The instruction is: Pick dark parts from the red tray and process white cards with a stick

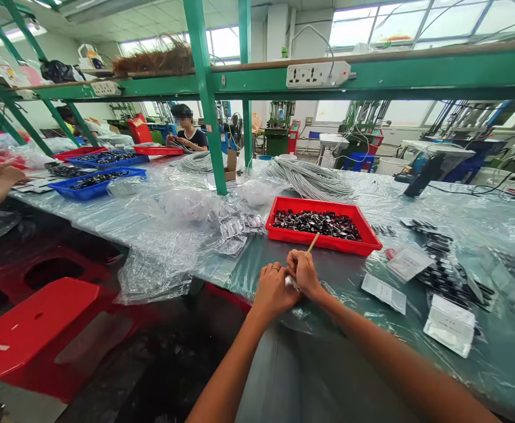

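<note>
Close together at the table's front edge are my two hands. My right hand (304, 271) is closed round a thin tan stick (313, 242), whose upper end slants up toward the tray. My left hand (276, 286), with a ring on one finger, has its fingers curled against the right one. A small whitish piece (291, 283) shows between the hands; most of it is hidden, so I cannot tell its kind. Just beyond them sits a red tray (328, 242) with many small black glossy parts (317, 223) in it.
Flat white-labelled packets (384, 292) and black parts (440, 267) lie at the right. Clear plastic bags (160, 264) cover the left side. Behind the tray is a grey cable coil (310, 179). A green post (207, 100) rises from the table. Co-workers sit farther left.
</note>
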Available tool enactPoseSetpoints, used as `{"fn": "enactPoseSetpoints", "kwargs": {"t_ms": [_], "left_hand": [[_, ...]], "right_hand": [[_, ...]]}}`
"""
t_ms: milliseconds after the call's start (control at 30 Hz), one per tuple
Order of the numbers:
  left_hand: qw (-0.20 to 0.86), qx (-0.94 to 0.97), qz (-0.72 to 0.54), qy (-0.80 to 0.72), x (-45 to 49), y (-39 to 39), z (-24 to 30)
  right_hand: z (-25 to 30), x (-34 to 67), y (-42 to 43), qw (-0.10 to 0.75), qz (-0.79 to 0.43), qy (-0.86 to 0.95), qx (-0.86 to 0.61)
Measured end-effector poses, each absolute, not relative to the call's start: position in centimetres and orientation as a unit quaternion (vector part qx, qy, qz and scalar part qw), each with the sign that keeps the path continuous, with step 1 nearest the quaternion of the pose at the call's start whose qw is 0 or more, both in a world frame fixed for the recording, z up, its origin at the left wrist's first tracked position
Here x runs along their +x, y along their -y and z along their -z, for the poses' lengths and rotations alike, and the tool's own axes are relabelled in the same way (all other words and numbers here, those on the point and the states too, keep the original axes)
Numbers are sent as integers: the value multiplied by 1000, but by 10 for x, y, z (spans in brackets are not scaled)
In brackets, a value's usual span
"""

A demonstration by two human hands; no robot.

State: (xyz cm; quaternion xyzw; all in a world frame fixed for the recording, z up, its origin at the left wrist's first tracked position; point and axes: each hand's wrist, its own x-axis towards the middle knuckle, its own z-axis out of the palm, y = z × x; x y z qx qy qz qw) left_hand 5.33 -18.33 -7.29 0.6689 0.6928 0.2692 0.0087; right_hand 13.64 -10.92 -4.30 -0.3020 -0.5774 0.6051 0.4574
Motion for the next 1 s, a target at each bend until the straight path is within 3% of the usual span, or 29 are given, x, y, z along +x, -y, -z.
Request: {"fn": "enactPoseSetpoints", "kwargs": {"t_ms": [300,567,733,1000], "left_hand": [[26,668,-274,-692,60,182,74],[-1,688,-275,-672,47,195,63],[63,672,-302,-673,42,200,66],[65,649,-328,-684,46,192,74]], "right_hand": [[42,174,120,353,-719,535,-268],[18,175,97,456,-730,461,-216],[27,147,104,426,-723,488,-238],[41,124,113,443,-663,540,-270]]}}
